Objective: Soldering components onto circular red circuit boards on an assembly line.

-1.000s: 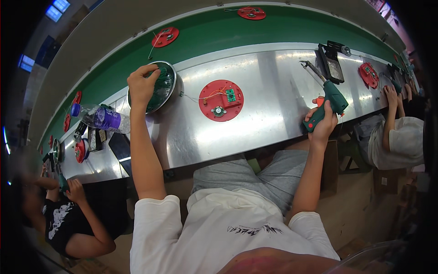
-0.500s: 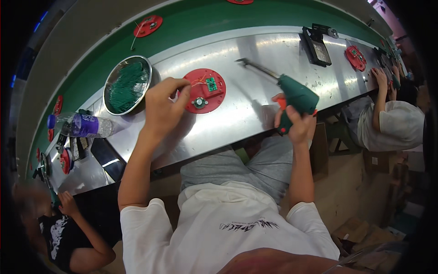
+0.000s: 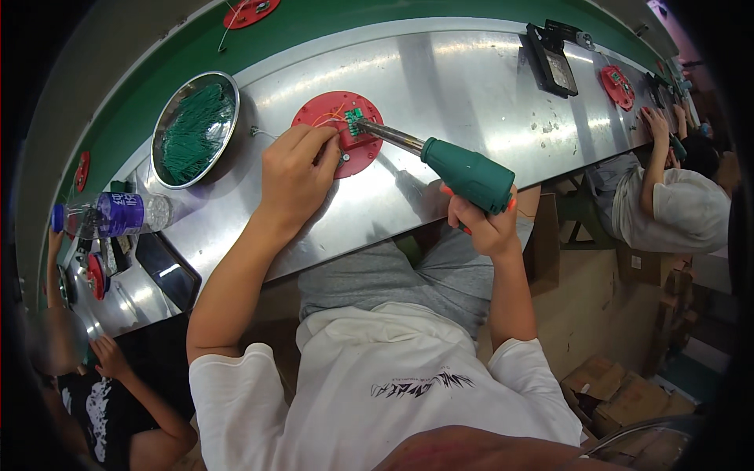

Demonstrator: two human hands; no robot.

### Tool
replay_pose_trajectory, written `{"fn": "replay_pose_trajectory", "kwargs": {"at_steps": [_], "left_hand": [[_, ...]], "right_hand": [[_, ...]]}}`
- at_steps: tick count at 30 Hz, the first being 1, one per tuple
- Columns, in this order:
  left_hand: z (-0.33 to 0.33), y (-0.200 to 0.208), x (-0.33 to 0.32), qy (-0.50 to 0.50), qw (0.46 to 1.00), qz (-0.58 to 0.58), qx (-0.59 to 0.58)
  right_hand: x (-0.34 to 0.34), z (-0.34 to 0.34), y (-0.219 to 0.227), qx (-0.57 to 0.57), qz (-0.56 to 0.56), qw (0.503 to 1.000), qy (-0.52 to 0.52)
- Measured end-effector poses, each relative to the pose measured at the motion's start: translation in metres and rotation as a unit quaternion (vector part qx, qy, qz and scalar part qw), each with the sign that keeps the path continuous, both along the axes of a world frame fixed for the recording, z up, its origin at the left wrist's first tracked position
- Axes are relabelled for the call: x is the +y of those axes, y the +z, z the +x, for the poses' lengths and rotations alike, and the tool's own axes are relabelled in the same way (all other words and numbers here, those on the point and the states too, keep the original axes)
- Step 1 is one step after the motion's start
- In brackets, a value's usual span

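A round red disc [image 3: 360,163] lies on the metal bench in front of me, carrying a small green circuit board [image 3: 355,118] and thin orange and pale wires [image 3: 330,118]. My left hand [image 3: 298,169] is over the disc's left side, its thumb and forefinger pinched together on a thin wire; the fingertips partly hide it. A loose pale wire end [image 3: 263,133] sticks out beyond that hand. In my right hand [image 3: 487,224] is a green soldering gun [image 3: 471,173] with orange parts. Its metal tip points left and meets the circuit board, as far as I can see.
Left of the disc stands a metal bowl [image 3: 233,129] of green wires [image 3: 195,133]. A bottle [image 3: 118,214] lies near a dark flat device [image 3: 166,271]. Beyond runs a green belt [image 3: 314,16] bearing a red disc [image 3: 250,11]. A black tray [image 3: 551,67] sits far right. Co-workers flank me.
The soldering gun has swung down and left, bringing its tip from above the bench onto the circuit board. My left hand has shifted slightly right over the disc, and the view has moved a little.
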State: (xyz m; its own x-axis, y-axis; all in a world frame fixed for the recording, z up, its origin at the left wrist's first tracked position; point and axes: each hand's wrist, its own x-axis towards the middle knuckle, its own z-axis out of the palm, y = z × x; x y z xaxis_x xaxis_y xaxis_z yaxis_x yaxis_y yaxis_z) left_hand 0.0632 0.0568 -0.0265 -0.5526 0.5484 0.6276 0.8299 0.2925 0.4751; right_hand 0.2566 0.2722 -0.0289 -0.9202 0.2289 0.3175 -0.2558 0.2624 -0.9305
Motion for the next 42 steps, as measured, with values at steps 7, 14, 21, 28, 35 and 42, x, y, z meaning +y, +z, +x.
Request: {"fn": "replay_pose_trajectory", "kwargs": {"at_steps": [7, 14, 21, 28, 35, 42], "left_hand": [[-0.002, -0.002, 0.0, 0.005, 1.0, -0.014, 0.015], [-0.002, -0.004, 0.002, 0.005, 1.0, -0.003, 0.017], [-0.001, -0.004, 0.002, 0.014, 1.0, -0.005, 0.018], [-0.002, -0.004, 0.001, 0.007, 1.0, -0.01, 0.019], [0.0, -0.005, 0.002, 0.009, 1.0, -0.002, 0.016], [-0.002, -0.004, 0.003, 0.011, 1.0, 0.01, -0.006]], "right_hand": [[-0.001, 0.0, -0.003, -0.022, -0.041, 0.999, 0.001], [-0.005, -0.001, 0.0, -0.051, -0.038, 0.998, -0.007], [-0.007, -0.003, 0.001, -0.074, -0.119, 0.99, -0.011], [-0.015, -0.005, 0.004, 0.002, -0.207, 0.977, -0.046], [-0.012, -0.006, 0.003, 0.014, -0.227, 0.972, -0.063], [-0.009, -0.007, 0.004, 0.012, -0.24, 0.969, -0.06]]}}
